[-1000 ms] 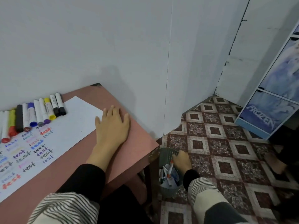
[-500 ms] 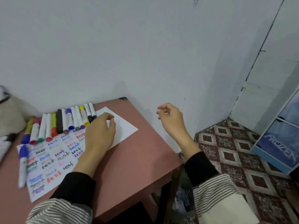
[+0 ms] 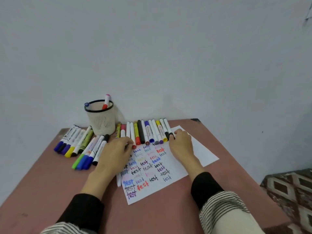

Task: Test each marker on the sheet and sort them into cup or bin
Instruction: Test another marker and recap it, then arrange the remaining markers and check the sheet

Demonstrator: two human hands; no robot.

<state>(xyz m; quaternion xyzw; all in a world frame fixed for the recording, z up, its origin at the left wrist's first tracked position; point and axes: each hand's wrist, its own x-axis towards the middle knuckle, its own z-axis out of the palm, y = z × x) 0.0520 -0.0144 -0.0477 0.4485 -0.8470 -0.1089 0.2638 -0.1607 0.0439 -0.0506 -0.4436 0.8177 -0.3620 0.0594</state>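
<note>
A white sheet [image 3: 202, 152] covered with coloured "test" words lies on the pink table [image 3: 50, 191]. Along its far edge runs a row of several markers [image 3: 146, 132]. My right hand [image 3: 181, 144] is at the row's right end, thumb and fingertips curled round the black cap of the last marker [image 3: 167, 127]. My left hand [image 3: 114, 152] rests on the sheet's left edge, fingers relaxed, tips beside a red-tipped marker [image 3: 133, 146]. A cream mesh cup [image 3: 101, 120] with a black rim stands by the wall and holds a red marker [image 3: 106, 101] and a blue one.
Two more bunches of markers lie left of the sheet: one [image 3: 72, 141] near the table's left edge, one [image 3: 91, 152] beside my left hand. A white wall backs the table. Patterned floor tiles [image 3: 290, 191] show past the table's right edge. The bin is out of view.
My view swung left from the floor bin to the table. My right hand rose from the bin and came down at the row's right end. My left hand slid left along the sheet.
</note>
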